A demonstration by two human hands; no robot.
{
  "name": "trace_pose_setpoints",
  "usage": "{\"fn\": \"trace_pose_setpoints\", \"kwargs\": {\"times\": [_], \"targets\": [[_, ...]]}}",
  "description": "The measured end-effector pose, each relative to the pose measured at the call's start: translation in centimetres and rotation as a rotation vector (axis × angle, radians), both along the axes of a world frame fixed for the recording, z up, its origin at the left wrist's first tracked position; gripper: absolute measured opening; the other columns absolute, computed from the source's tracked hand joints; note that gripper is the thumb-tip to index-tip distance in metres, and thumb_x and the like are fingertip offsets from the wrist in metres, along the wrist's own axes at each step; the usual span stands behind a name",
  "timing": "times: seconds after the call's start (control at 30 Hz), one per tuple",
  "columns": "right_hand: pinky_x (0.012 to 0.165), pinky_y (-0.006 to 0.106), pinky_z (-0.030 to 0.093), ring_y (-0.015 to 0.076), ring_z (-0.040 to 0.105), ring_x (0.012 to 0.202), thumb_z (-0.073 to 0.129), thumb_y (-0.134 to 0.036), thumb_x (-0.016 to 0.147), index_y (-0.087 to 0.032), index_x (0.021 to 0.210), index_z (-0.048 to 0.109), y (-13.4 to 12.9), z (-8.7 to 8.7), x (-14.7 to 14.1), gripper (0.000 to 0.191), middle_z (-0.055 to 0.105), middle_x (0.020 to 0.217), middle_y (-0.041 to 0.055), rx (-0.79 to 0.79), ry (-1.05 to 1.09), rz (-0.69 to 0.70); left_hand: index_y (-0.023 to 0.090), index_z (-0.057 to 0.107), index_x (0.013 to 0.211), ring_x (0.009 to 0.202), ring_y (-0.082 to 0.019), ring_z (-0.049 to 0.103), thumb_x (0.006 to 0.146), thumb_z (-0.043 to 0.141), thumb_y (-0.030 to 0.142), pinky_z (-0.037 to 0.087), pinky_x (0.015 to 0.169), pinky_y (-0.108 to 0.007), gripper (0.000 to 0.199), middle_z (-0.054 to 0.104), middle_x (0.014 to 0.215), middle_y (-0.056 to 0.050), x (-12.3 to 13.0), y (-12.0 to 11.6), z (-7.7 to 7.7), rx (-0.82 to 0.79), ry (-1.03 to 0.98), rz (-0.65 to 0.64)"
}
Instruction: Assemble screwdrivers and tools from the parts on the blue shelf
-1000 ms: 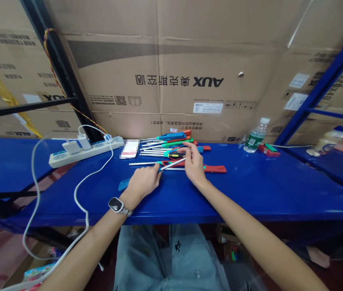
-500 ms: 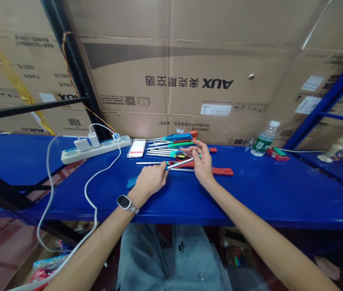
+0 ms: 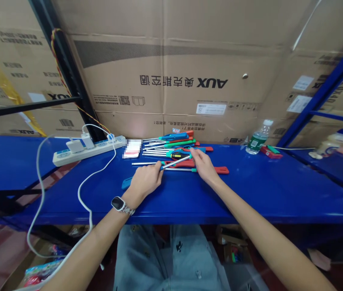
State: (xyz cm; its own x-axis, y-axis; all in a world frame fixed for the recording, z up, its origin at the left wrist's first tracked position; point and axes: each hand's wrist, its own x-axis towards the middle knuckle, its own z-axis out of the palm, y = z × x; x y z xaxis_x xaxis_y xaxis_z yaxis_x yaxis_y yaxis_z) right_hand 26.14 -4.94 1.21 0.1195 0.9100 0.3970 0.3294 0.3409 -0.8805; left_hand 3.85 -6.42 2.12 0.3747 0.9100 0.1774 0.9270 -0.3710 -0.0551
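My left hand (image 3: 147,178) is closed round the blue handle of a long-nosed lighter (image 3: 175,162). The handle's end pokes out to the left below my knuckles, and the metal tube slants up to the right. At the tube's tip, my right hand (image 3: 204,165) has its fingers closed together; the exact contact is partly hidden. Behind and beneath the tube lie red long-nosed lighters (image 3: 221,170) with metal tubes pointing left. Farther back is a pile of similar lighters (image 3: 179,142) with blue, green and red handles.
A white power strip (image 3: 89,150) with plugs and trailing white cables lies on the blue tabletop (image 3: 250,194) at left. Beside the pile is a small white packet (image 3: 132,148), partly blurred. A water bottle (image 3: 259,137) and a red box (image 3: 270,152) stand right. Cardboard (image 3: 123,72) rises behind.
My right hand's fingers, spread before, have come together at the tip of the lighter's tube. My left hand keeps its grip on the handle. The whole view has shifted slightly.
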Motion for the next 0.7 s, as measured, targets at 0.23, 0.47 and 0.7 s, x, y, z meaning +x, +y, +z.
{"fn": "trace_pose_setpoints", "kwargs": {"times": [0.23,0.47,0.7], "targets": [[0.050,0.027,0.027,0.0127,0.027,0.052,0.052,-0.080,0.082,-0.027,0.074,0.035,-0.2,-0.4,-1.9,0.057,0.026,0.059,-0.0074,-0.066,0.223,0.260,0.013,0.057,0.114,0.085,-0.034,0.073,0.103,0.035,0.032,0.050,0.070,-0.037,0.031,0.074,0.093,-0.019,0.2,0.0,-0.1,0.007,-0.031,-0.022],[0.051,0.025,0.030,0.0105,0.033,0.056,0.062,-0.074,0.079,-0.024,0.067,0.039,-0.1,-1.9,-7.2,0.056,0.033,0.059,-0.0067,-0.061,0.238,0.332,0.013,0.057,0.116,0.088,-0.035,0.074,0.102,0.038,0.029,0.052,0.075,-0.038,0.029,0.075,0.095,-0.019,1.8,0.0,0.4,0.018,-0.143,-0.016],[0.056,0.025,0.034,0.0117,0.039,0.062,0.059,-0.070,0.083,-0.021,0.064,0.049,0.4,-1.5,-7.2,0.053,0.043,0.065,-0.0029,0.025,0.137,0.373,0.008,0.034,0.145,0.081,-0.036,0.075,0.096,0.043,0.019,0.053,0.071,-0.039,0.050,0.074,0.087,-0.017,1.3,0.2,0.4,0.033,-0.238,-0.026]]}}
